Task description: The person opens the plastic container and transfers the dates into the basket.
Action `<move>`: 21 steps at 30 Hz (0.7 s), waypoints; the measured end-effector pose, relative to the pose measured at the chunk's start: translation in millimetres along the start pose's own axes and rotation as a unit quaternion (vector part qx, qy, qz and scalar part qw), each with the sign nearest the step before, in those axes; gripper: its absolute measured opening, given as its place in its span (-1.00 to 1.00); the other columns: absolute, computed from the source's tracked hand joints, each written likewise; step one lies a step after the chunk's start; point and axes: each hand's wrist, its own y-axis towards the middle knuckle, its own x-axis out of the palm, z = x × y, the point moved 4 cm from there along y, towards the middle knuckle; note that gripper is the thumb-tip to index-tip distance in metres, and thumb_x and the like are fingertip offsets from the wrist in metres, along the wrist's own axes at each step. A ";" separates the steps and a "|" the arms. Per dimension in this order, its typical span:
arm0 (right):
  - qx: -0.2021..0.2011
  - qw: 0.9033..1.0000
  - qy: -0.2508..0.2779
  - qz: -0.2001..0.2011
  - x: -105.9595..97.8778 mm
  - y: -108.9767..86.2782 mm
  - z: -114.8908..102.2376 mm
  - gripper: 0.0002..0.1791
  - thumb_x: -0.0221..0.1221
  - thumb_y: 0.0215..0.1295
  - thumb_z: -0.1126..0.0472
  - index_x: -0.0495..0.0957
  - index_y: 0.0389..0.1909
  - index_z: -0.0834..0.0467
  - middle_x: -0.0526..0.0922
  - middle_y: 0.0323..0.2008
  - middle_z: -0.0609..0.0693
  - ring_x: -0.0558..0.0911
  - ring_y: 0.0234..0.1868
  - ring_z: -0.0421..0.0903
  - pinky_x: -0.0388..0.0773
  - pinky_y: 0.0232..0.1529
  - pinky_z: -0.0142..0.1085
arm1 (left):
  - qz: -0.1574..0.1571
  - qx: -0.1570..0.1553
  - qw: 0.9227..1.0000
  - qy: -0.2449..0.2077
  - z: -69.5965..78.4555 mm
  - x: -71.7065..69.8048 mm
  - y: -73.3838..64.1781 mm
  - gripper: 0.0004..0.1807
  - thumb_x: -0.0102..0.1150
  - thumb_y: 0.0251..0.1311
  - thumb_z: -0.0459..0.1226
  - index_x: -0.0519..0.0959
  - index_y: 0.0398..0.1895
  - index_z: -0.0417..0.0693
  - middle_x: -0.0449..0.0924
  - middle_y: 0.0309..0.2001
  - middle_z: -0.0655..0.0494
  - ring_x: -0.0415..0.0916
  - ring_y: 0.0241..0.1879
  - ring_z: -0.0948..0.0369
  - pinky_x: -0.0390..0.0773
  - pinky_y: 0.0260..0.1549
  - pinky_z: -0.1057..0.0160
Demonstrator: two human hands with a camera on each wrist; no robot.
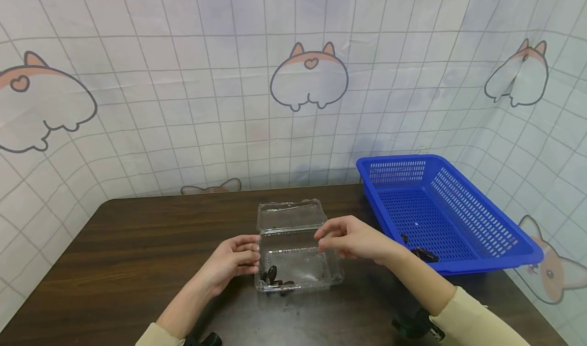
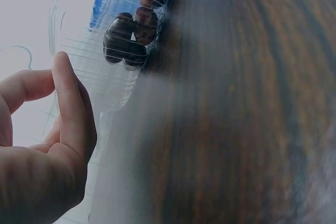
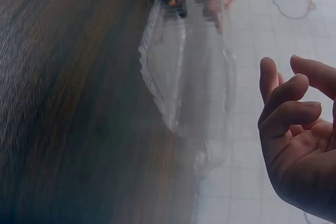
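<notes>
A clear plastic clamshell box lies on the table with its lid folded back. Several dark, glossy oval pieces that look like dates are gathered in its near left corner; the left wrist view shows the dates through the clear wall. My left hand is at the box's left side, thumb and fingertips pinching its rim. Over the right part of the box hovers my right hand, its fingers loosely bent. The right wrist view shows nothing between the right hand's fingers, apart from the box.
To the right stands a blue slotted plastic basket, with a few dark pieces in its near left corner. The dark wood table meets a wall cover with a grid and cartoon animals.
</notes>
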 end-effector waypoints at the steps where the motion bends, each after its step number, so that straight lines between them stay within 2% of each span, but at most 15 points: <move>1: 0.004 1.000 0.000 -0.002 2.5 2.4 0.7 -0.70 0.28 0.44 0.17 0.62 0.07 0.24 0.72 -0.23 0.18 0.28 -0.65 -0.19 0.18 -0.65 -0.39 | -0.001 0.001 1.000 0.000 0.2 0.1 0.2 -0.43 0.16 0.35 -0.50 0.28 0.39 -0.48 0.52 -0.08 -0.09 0.58 -0.31 0.19 0.72 -0.21 0.22; 7: 0.018 1.000 -0.001 -0.019 18.3 14.1 6.3 -0.71 0.27 0.44 0.17 0.62 0.06 0.24 0.73 -0.19 0.23 0.35 -0.63 -0.19 0.21 -0.65 -0.39 | -0.005 -0.001 1.000 -0.002 -0.7 0.1 -0.8 -0.41 0.18 0.34 -0.49 0.27 0.39 -0.48 0.52 -0.09 -0.07 0.58 -0.30 0.19 0.72 -0.21 0.22; 12: 0.018 0.999 -0.002 -0.033 29.5 20.9 11.0 -0.69 0.24 0.45 0.21 0.61 0.08 0.32 0.73 -0.19 0.25 0.38 -0.63 -0.21 0.25 -0.64 -0.41 | -0.008 0.001 1.000 -0.006 -1.7 0.5 -1.4 -0.40 0.19 0.32 -0.48 0.27 0.39 -0.48 0.52 -0.10 -0.05 0.57 -0.30 0.19 0.71 -0.21 0.23; 18: 0.018 0.999 -0.008 -0.040 40.5 30.1 10.3 -0.67 0.27 0.43 0.22 0.61 0.08 0.34 0.62 -0.48 0.09 0.39 -0.64 -0.20 0.29 -0.65 -0.40 | -0.007 0.002 1.000 -0.006 -1.1 -0.4 -0.9 -0.40 0.18 0.33 -0.48 0.26 0.40 -0.49 0.52 -0.10 -0.05 0.57 -0.30 0.19 0.71 -0.21 0.23; 21: 0.020 0.999 -0.012 -0.045 45.7 34.6 9.3 -0.66 0.28 0.42 0.22 0.61 0.10 0.34 0.56 -0.53 0.06 0.42 -0.64 -0.19 0.34 -0.64 -0.37 | -0.006 0.001 1.000 -0.005 -1.2 -0.4 -0.7 -0.40 0.18 0.34 -0.48 0.25 0.39 -0.49 0.52 -0.10 -0.05 0.57 -0.31 0.19 0.71 -0.22 0.24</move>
